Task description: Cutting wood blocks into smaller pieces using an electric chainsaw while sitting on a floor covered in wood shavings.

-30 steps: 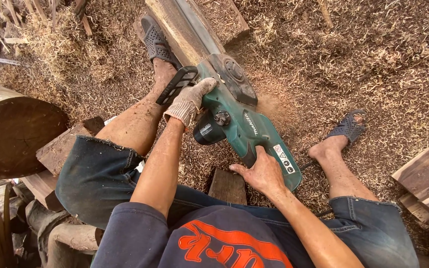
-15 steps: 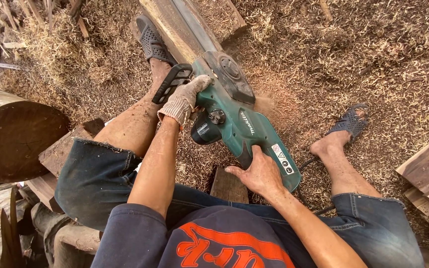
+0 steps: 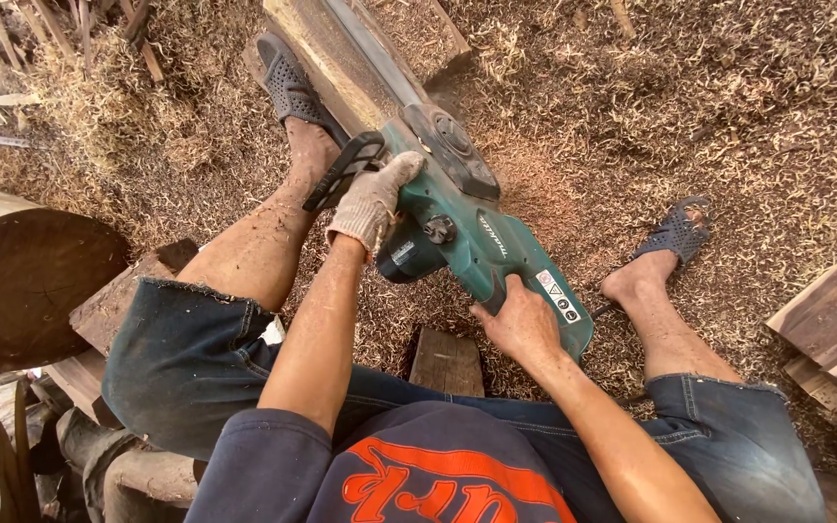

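No container shows in the view; the ground is covered in loose wood shavings [image 3: 728,116], heaped thickest around the work.

The person's left hand [image 3: 375,199], in a worn knit glove, is closed around the black front handle [image 3: 341,172] of a green chainsaw [image 3: 477,242]. The fingers wrap over the bar of the handle and the wrist bends down, with the forearm running almost straight up from the body. The bare right hand [image 3: 520,324] is clasped on the rear grip of the saw, fingers curled under the housing, elbow drawn back toward the hip.

The chainsaw lies between the spread legs, tilted, its guide bar [image 3: 370,48] resting along the top of a long timber beam [image 3: 312,44] that runs away toward the top edge. The left foot in a dark sandal [image 3: 288,82] is pressed just beside the beam; the right sandal [image 3: 675,232] sits well apart in the shavings. A round log end [image 3: 21,281] lies to the left, and stacked planks [image 3: 835,320] to the right.
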